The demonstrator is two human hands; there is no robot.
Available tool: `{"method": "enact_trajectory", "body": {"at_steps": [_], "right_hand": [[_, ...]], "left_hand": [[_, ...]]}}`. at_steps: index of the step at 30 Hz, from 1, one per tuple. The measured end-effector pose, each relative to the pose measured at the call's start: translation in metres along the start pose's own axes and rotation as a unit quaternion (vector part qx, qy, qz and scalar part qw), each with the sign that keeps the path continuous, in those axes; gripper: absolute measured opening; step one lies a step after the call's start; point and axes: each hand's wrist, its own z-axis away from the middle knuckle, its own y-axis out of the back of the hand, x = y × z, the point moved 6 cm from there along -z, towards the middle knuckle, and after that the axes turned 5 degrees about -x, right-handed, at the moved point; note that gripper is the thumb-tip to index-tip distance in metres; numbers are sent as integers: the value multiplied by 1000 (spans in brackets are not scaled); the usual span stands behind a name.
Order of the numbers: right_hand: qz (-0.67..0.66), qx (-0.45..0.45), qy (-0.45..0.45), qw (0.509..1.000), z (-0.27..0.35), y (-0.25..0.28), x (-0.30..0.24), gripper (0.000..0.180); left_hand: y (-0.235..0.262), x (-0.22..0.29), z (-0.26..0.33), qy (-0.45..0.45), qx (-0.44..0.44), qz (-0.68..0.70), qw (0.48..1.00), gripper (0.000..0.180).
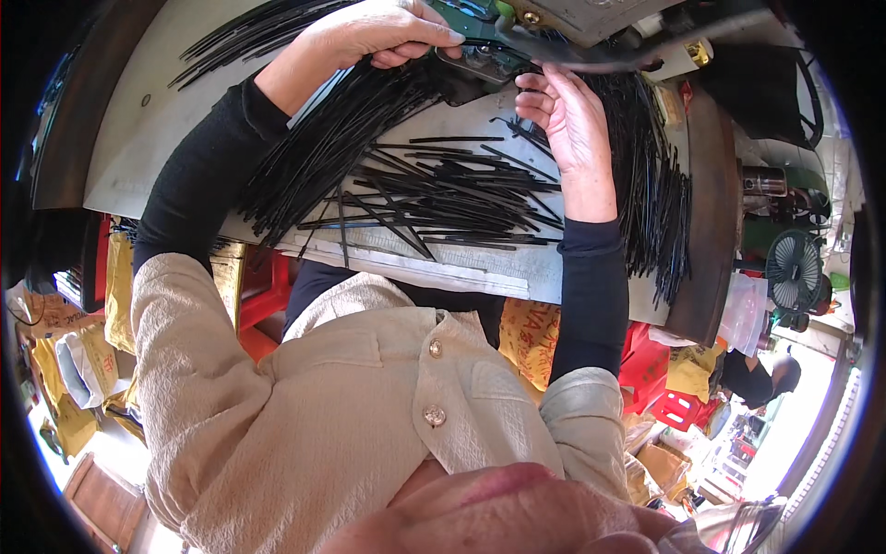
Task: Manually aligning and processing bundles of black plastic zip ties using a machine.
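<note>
My left hand is closed, thumb and fingers pinching one end of a thin black strip at the top of the view. That strip runs across the front of a green and grey metal machine. At its other end is my right hand, with thumb and forefinger pressed together on it and the other fingers curled. A loose pile of black strips lies on the table between my forearms. Longer bundled black strips lie under my left forearm, and another bundle lies right of my right wrist.
The pale tabletop has a dark wooden edge at the right. A thick grey bar juts out over my right hand. Red stools and yellow sacks sit below the table. A dark fan stands at far right.
</note>
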Motion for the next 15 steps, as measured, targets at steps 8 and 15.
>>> {"method": "enact_trajectory", "body": {"at_steps": [8, 15], "right_hand": [[-49, -20, 25, 998, -2, 0, 0, 23], [-146, -24, 49, 988, -4, 7, -1, 21]], "left_hand": [[-3, 7, 5, -32, 6, -1, 999, 25], [-7, 8, 7, 5, -43, 26, 999, 23]]}}
